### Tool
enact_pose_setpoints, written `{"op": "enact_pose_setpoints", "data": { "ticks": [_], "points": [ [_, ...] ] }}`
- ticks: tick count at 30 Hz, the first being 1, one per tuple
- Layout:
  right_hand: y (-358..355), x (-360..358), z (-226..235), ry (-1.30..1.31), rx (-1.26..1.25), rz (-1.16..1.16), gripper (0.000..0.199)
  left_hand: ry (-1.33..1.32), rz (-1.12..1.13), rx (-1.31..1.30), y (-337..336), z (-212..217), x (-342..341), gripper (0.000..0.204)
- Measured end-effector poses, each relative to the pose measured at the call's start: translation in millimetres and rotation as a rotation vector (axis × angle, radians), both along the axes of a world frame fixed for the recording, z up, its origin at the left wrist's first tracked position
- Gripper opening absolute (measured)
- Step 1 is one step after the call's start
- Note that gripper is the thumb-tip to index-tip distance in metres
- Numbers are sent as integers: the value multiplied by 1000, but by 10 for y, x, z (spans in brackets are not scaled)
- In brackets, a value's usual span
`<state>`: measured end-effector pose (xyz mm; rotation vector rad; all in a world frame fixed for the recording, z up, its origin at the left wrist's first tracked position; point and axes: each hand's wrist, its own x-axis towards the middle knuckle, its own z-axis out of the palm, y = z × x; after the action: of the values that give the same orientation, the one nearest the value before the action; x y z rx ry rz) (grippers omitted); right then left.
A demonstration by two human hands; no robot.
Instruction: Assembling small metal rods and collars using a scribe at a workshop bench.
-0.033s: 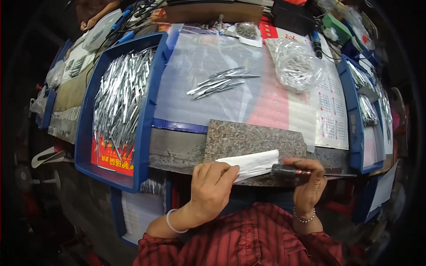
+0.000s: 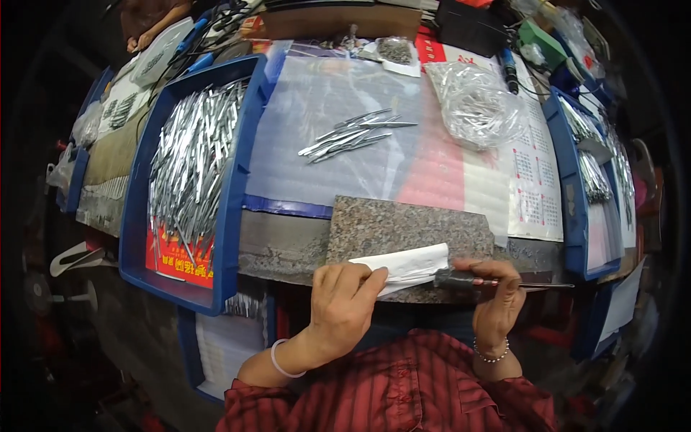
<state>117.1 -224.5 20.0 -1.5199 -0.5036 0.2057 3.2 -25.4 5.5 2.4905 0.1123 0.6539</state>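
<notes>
My left hand (image 2: 340, 308) is closed on one end of a folded white paper or cloth (image 2: 417, 263), which lies slanted over the front of a speckled stone slab (image 2: 410, 225). Opposite it, my right hand (image 2: 498, 308) curls around a screwdriver-like tool (image 2: 452, 280) with a dark handle. Its thin metal shaft points to the right, past my fingers. The handle's dark end meets the right end of the white piece. Beyond the slab, a small pile of slim silvery metal pieces (image 2: 354, 135) rests on a plastic-covered sheet.
A blue bin (image 2: 229, 284) at left holds many silvery pieces. At right stands another blue bin (image 2: 576, 216). A clear plastic bag (image 2: 481, 108) and a small heap of tiny parts (image 2: 394, 50) lie farther back. Another person's hand (image 2: 140, 41) shows at far left.
The whole view has shifted very slightly. Both hands keep the same hold on the white piece and the tool.
</notes>
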Motion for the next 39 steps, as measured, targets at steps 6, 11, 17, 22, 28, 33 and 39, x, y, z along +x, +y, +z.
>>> {"op": "enact_pose_setpoints", "data": {
  "ticks": [6, 11, 17, 22, 28, 33, 39],
  "points": [
    [-26, 92, 139, -276, -41, 85, 57, -42, -81, 285, 61, -102, 108, 34],
    [56, 243, 453, -652, -180, 345, 25, -14, -140, 309, 88, -90, 94, 36],
    [557, 212, 237, -634, -415, 525, 22, 69, -189, 130, 253, 42, 42, 28],
    [618, 242, 361, -682, -352, 522, 25, 37, -108, 143, 379, -41, -18, 18],
    [903, 145, 296, -670, -452, 643, 25, 25, -108, 111, 370, -12, -38, 16],
    [677, 200, 363, -375, -347, 491, 35, 46, -123, 119, 365, -27, -41, 16],
    [210, 154, 439, -393, 206, 140, 40, 19, -129, 134, 367, -42, -37, 20]
  ]
}}
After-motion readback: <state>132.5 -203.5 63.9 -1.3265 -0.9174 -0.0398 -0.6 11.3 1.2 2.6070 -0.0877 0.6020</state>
